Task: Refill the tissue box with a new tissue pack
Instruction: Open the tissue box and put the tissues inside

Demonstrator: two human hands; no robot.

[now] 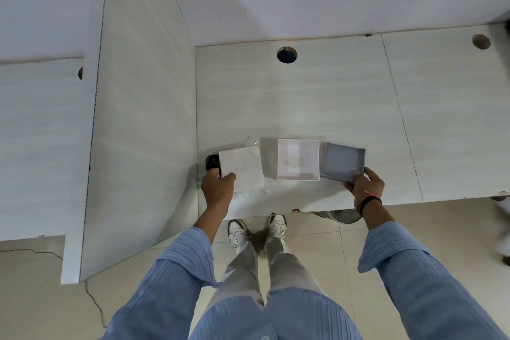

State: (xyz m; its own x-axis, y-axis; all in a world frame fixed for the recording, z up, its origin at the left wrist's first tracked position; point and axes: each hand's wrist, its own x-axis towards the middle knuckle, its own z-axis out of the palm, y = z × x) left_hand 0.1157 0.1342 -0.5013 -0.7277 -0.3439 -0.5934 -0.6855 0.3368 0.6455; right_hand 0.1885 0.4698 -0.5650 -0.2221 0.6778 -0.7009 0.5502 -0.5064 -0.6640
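A white tissue pack [242, 167] in clear plastic wrap lies on the desk [331, 107] near its front edge. My left hand [218, 188] grips the pack's near left corner. To its right stands the white tissue box [298, 159], turned so its open side faces up and the round dispensing hole shows inside. Right of the box is its grey base panel [342, 162], tilted slightly; my right hand [364, 188] holds it by the near right corner.
A small black object [212, 162] sits against the partition wall [143, 124], just left of the pack. A round cable hole [287, 54] opens at the back of the desk, another cable hole [481, 41] at far right. My feet stand below the desk edge.
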